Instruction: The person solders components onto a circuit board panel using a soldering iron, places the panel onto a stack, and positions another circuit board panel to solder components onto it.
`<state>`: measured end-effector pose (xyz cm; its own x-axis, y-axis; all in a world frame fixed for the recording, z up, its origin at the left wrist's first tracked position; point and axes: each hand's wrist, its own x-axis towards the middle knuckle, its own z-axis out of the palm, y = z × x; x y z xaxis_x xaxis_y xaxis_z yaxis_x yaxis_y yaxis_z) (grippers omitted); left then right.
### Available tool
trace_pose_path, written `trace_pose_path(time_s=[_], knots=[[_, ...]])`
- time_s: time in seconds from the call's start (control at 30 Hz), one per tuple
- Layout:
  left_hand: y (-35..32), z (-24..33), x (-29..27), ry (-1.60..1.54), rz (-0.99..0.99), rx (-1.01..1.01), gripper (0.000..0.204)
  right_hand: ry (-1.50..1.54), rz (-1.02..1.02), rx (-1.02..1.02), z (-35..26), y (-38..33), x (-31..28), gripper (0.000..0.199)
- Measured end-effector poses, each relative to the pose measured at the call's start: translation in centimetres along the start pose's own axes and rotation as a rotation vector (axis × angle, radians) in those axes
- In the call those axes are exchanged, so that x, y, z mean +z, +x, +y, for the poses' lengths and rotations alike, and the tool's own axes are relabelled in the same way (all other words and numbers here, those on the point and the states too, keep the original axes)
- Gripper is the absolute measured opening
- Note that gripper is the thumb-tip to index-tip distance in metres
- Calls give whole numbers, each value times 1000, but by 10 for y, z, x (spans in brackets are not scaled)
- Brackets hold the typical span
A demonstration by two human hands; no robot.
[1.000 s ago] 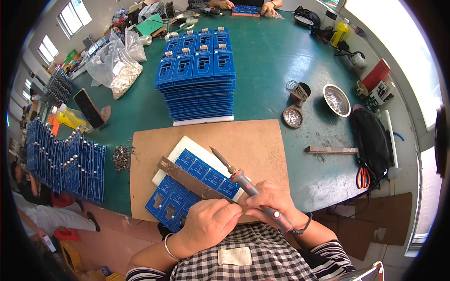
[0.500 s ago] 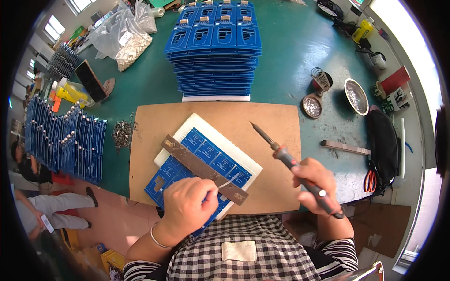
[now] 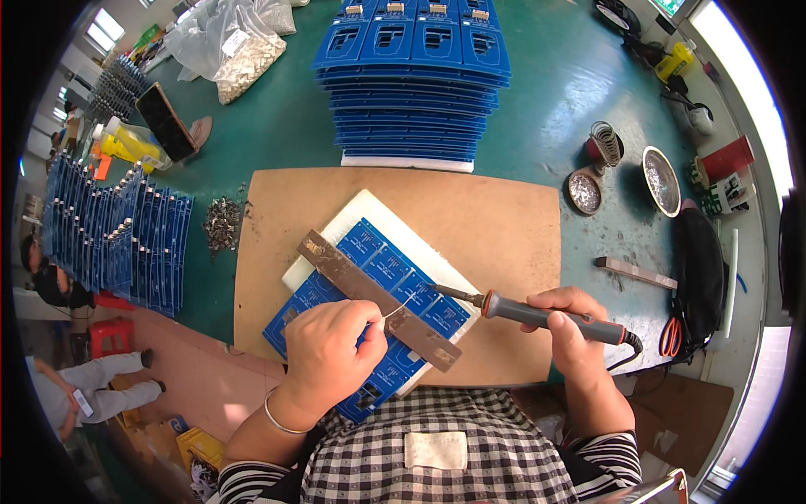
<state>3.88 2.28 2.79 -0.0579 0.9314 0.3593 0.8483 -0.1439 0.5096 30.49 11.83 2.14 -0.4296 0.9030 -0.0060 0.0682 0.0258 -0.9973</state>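
Note:
My right hand (image 3: 575, 328) is closed round the grey handle of a soldering iron (image 3: 546, 318). The iron's tip points left and reaches the upper right part of a blue circuit board panel (image 3: 388, 270); I cannot tell if it touches. In my left hand (image 3: 332, 344), a thin length of solder wire (image 3: 401, 307) is pinched, its free end near the iron's tip. The panel lies slanted on a white foam pad (image 3: 363, 207). A brown metal bar (image 3: 378, 300) rests across the panel, beside my left fingers.
Under the pad is a brown board (image 3: 495, 202) on the green table. Stacked blue panels (image 3: 411, 101) stand behind, more boards (image 3: 117, 239) at left beside loose metal pins (image 3: 222, 224). At right are an iron stand (image 3: 604, 144), a metal bowl (image 3: 662, 181), a small bar (image 3: 635, 273) and scissors (image 3: 670, 336).
The soldering iron has swung down and left from a raised, steep pose to lie nearly level, its tip now at the panel. My left hand stays near the bar; the view has shifted slightly.

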Motion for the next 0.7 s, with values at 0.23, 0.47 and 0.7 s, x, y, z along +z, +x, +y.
trace_pose_path(time_s=[0.23,0.47,0.7], knots=[[7,0,1,3,-29,12,17,66,-16,4,-1,-1,-5,36],[15,6,-2,-94,-174,-18,13,95,-42,-22,0,-5,-10,29],[17,6,1,-58,-204,-24,12,92,-60,-22,4,-3,-10,29]])
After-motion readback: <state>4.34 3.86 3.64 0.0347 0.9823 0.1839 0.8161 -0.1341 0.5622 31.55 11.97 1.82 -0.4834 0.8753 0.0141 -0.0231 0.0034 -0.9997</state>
